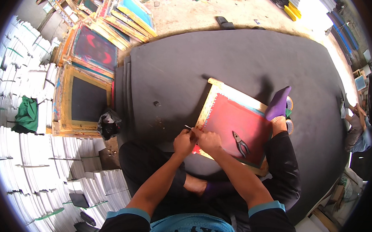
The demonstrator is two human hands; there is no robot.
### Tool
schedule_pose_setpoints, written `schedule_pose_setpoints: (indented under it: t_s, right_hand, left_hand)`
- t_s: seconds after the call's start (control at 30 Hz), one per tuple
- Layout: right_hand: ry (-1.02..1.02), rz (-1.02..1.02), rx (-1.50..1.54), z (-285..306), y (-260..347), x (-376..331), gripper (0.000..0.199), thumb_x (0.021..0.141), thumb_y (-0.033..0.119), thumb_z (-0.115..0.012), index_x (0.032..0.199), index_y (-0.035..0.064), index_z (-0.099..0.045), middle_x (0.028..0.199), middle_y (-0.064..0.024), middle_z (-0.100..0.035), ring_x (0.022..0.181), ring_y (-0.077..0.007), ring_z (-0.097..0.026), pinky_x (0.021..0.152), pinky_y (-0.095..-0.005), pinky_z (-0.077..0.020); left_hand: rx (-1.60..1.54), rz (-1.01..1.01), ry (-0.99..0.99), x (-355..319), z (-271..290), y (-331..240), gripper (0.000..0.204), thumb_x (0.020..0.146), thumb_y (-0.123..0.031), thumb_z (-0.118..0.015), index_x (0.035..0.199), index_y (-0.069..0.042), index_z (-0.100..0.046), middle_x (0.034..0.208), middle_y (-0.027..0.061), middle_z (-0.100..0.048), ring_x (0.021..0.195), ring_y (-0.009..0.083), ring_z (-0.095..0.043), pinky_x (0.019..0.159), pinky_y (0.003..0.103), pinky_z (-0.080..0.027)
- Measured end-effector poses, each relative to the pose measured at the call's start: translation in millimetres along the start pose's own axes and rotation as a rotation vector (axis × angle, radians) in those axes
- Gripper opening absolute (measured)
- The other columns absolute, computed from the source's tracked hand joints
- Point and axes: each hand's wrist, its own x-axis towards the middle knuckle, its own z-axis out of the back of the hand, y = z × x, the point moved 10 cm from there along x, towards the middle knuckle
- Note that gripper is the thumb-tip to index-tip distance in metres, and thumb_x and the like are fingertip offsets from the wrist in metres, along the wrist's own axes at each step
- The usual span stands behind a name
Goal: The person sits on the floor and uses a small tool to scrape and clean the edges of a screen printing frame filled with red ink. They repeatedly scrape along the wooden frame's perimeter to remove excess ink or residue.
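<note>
My left hand (183,143) is closed, with a thin pale-tipped rod (188,126) poking out past its fingers; the rod's kind is too small to tell. Right against it, my right hand (209,142) is closed too, at the left edge of a wooden screen-printing frame (236,94), and what its fingers hold is hidden. Red mesh (231,118) fills the frame, which lies tilted on a dark grey foam sheet (171,71). On the mesh rest dark-handled pliers (241,144). My purple-socked foot (279,103) is by the frame's right corner.
More screen frames (90,96) are piled at the left, near a black plastic bag (109,123). Tall white bundled stacks (34,164) line the left side. A small dark piece (157,104) lies on the foam. Another person (359,127) is at the far right.
</note>
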Motion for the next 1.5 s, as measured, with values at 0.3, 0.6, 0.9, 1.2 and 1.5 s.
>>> schedule_pose_setpoints:
  t_s: [0.3, 0.6, 0.9, 1.2, 1.5]
  right_hand:
    - [-0.097, -0.131, 0.086, 33.2, -39.1, -44.9, 0.036, 0.095, 0.024, -0.069, 0.131, 0.0296, -0.071, 0.081, -0.0085, -0.067, 0.066, -0.0331, -0.07, 0.059, -0.0479, -0.0579]
    - [-0.148, -0.155, 0.193, 18.7, -44.2, -50.0, 0.038, 0.096, 0.024, -0.069, 0.133, 0.0308, -0.07, 0.086, -0.0105, -0.07, 0.072, -0.0356, -0.073, 0.065, -0.0501, -0.0594]
    - [-0.072, -0.241, 0.767, -25.1, -76.4, -38.9, 0.033, 0.099, 0.023, -0.066, 0.131, 0.0271, -0.074, 0.119, -0.0156, -0.076, 0.094, -0.0362, -0.075, 0.08, -0.0452, -0.0611]
    - [-0.051, -0.124, 0.215, 34.7, -52.9, -38.9, 0.033, 0.095, 0.023, -0.071, 0.127, 0.0292, -0.076, 0.104, -0.0072, -0.077, 0.085, -0.0288, -0.074, 0.072, -0.0395, -0.0593]
    - [-0.072, -0.033, 0.173, 43.3, -52.2, -34.0, 0.034, 0.092, 0.021, -0.073, 0.125, 0.0298, -0.077, 0.09, -0.0053, -0.074, 0.078, -0.0271, -0.073, 0.068, -0.0414, -0.0588]
  left_hand:
    - [-0.063, 0.075, -0.049, 1.3, 8.8, -7.3, 0.035, 0.082, -0.033, -0.083, 0.11, -0.013, -0.078, 0.096, 0.0082, -0.067, 0.087, 0.0332, -0.07, 0.075, 0.045, -0.057]
    - [-0.024, 0.034, -0.037, 1.3, 6.3, -6.9, 0.036, 0.085, -0.035, -0.082, 0.115, -0.016, -0.077, 0.093, 0.0074, -0.065, 0.083, 0.0315, -0.069, 0.072, 0.045, -0.056]
    - [-0.023, 0.002, -0.033, 1.3, 4.0, -10.4, 0.04, 0.087, -0.036, -0.081, 0.12, -0.014, -0.076, 0.093, 0.0084, -0.064, 0.084, 0.0311, -0.069, 0.073, 0.044, -0.056]
    - [-0.043, 0.04, -0.051, -2.8, 5.5, -1.9, 0.04, 0.086, -0.035, -0.082, 0.119, -0.012, -0.076, 0.093, 0.0085, -0.064, 0.084, 0.0311, -0.069, 0.074, 0.044, -0.056]
    - [-0.071, 0.032, -0.043, -2.0, 8.2, -8.1, 0.037, 0.086, -0.033, -0.082, 0.117, -0.014, -0.076, 0.091, 0.0087, -0.063, 0.082, 0.0315, -0.068, 0.074, 0.045, -0.056]
